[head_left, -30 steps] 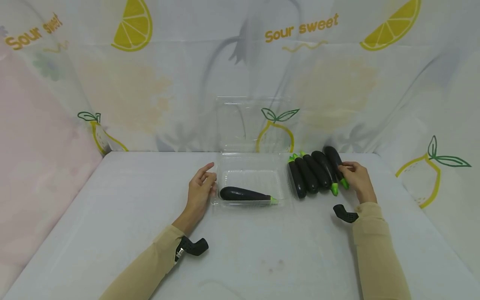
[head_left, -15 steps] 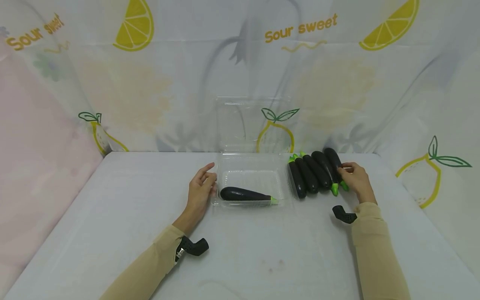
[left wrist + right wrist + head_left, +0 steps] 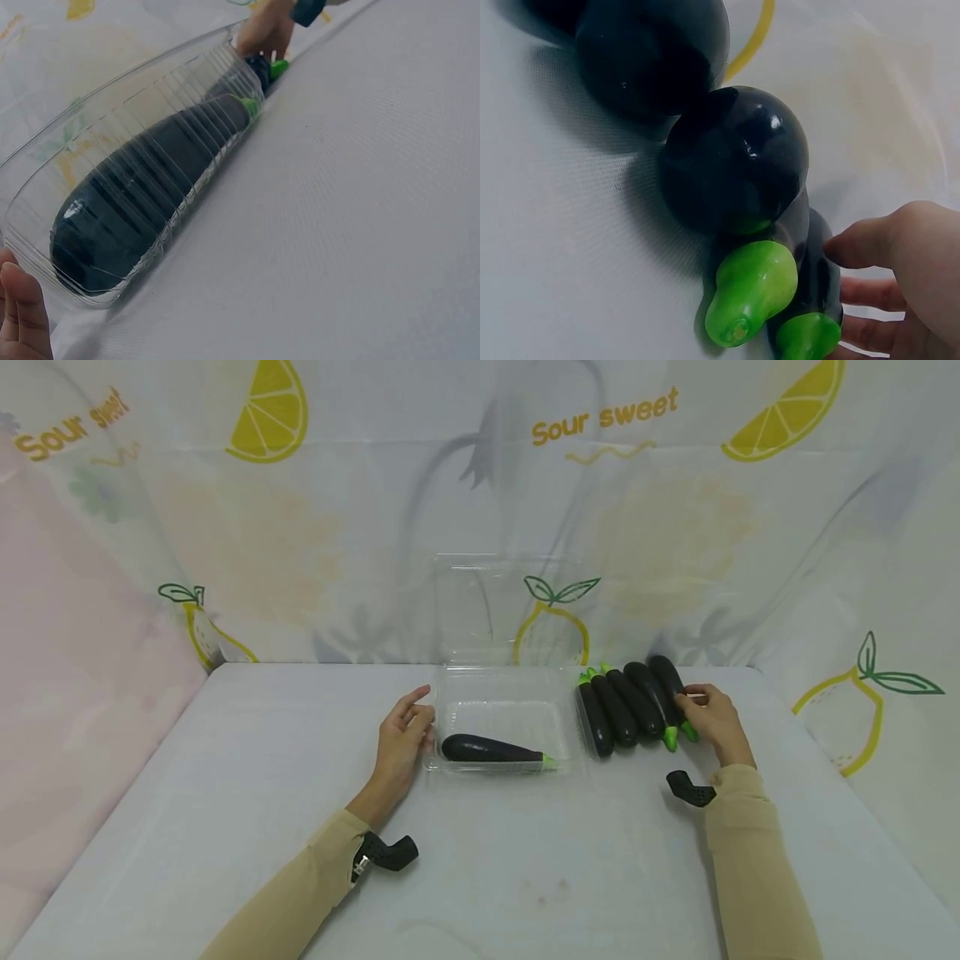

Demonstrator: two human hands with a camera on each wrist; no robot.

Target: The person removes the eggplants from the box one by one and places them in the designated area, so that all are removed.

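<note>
A clear plastic clamshell box (image 3: pixel 501 714) stands with its lid (image 3: pixel 480 610) raised against the backdrop. One dark eggplant (image 3: pixel 491 748) with a green stem end lies along its front wall. My left hand (image 3: pixel 399 739) rests at the box's left side, fingers loosely bent; in the left wrist view, fingertips (image 3: pixel 26 296) touch or nearly touch the box's corner. Right of the box, several eggplants (image 3: pixel 618 706) lie side by side. At the rightmost eggplant (image 3: pixel 821 277), my right hand (image 3: pixel 712 718) touches its right side with the thumb and relaxed fingers; the fingertips are partly hidden.
A white cloth covers the table (image 3: pixel 525 860). The lemon-print backdrop (image 3: pixel 375 527) rises directly behind the box and eggplants. Each forearm wears a black wrist mount, the left one (image 3: pixel 390 853) and the right one (image 3: pixel 688 788).
My right hand and the rightmost eggplant have shifted very slightly left against its neighbour during the first half second. My left hand and the box stay put.
</note>
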